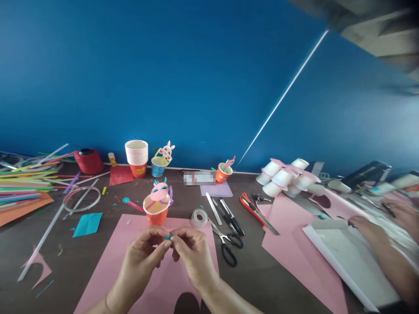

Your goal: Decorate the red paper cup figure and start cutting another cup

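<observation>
Left hand (144, 257) and right hand (194, 257) meet fingertip to fingertip, both pinching a tiny blue-green piece (168, 237) above a pink sheet (122, 244). Well to their left, a square of turquoise paper (87, 224) lies on the dark table (78, 274); next comes an orange cup (156, 217) bearing a pink paper figure (159, 192), standing just beyond the hands. Farther right lie a clear tape roll (205, 216), black-handled scissors (224, 237), dark pens (231, 216) and an orange cutter (252, 208), which overlaps more pink paper (291, 235).
</observation>
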`<state>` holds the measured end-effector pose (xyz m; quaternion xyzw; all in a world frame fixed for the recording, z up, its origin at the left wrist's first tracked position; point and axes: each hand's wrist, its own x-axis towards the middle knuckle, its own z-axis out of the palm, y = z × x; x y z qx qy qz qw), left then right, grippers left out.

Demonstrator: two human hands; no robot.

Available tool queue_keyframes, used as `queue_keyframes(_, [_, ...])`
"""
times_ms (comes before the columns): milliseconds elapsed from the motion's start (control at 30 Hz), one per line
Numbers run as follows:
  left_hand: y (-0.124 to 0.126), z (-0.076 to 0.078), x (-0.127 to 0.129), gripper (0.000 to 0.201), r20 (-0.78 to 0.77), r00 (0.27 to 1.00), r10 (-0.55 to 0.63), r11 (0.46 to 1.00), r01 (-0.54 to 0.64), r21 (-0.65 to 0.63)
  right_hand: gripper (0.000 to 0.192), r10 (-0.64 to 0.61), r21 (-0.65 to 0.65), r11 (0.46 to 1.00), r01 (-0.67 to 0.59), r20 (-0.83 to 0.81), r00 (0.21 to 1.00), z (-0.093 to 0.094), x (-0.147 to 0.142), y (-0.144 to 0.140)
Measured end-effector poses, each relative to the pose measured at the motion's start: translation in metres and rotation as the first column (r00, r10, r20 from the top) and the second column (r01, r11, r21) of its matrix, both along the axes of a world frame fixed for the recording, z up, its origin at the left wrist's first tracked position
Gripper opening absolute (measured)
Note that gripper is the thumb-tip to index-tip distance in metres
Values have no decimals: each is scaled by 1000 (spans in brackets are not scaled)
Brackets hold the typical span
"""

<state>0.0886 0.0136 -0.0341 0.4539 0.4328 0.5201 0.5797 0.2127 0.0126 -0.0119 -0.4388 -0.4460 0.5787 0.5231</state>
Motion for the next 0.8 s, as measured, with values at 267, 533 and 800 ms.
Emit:
queue_keyframes(267, [2, -10, -3, 7, -155, 988, -8, 986, 34, 161, 14, 62, 152, 983, -107, 276, 959, -6, 12, 2])
queue_keyframes(533, [10, -17, -3, 8, -229, 973, -23, 968, 79, 239, 13, -30, 349, 917, -195, 547, 837, -8, 22, 5])
queue_keyframes(800, [11, -15, -3, 8, -270, 963, 20, 960, 57, 273, 12, 3, 315, 924, -215, 558, 830, -19, 22, 7])
